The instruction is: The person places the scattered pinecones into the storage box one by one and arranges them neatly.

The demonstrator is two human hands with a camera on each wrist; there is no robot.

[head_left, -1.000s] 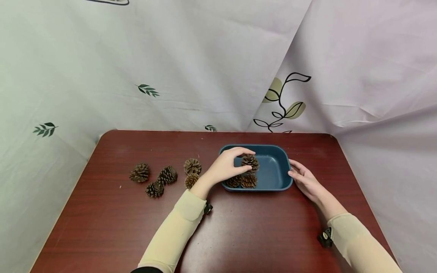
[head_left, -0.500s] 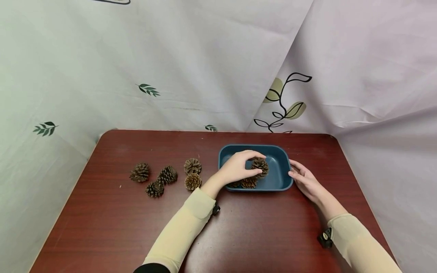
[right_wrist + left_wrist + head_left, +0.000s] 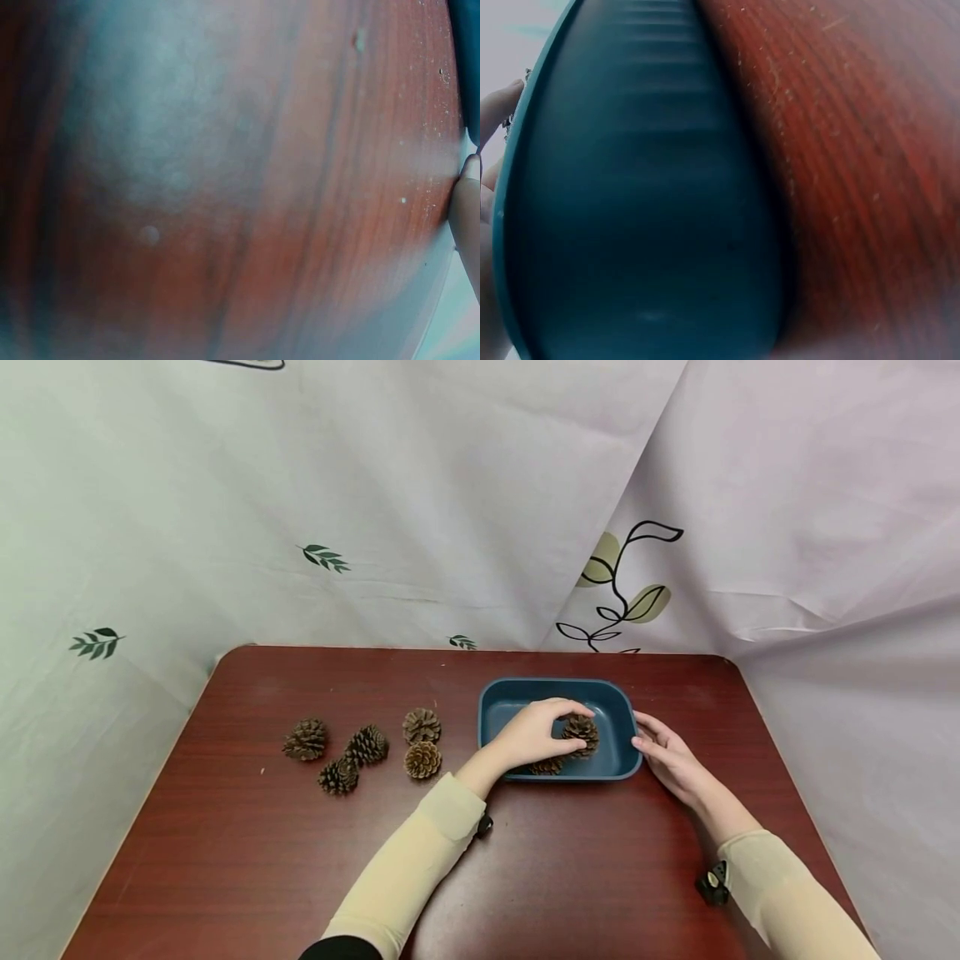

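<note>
My left hand reaches over the near left part of a blue rectangular basin, gripping a brown pine cone between thumb and fingers inside the basin's walls. Another pine cone lies in the basin under that hand, partly covered by it. In the left wrist view, the basin's outer wall fills much of the picture, with fingers beyond its rim. At the basin's right end, my right hand touches the wall with its fingers extended and thumb at the rim.
On the red-brown table left of the basin lie several more pine cones: a pair nearest it, two touching cones farther left, and a single cone at the far left. A white printed cloth hangs behind the table.
My left hand has carried the pine cone rightward and slightly toward me within the basin, uncovering a pine cone on the table. The right hand and basin have stayed put.
</note>
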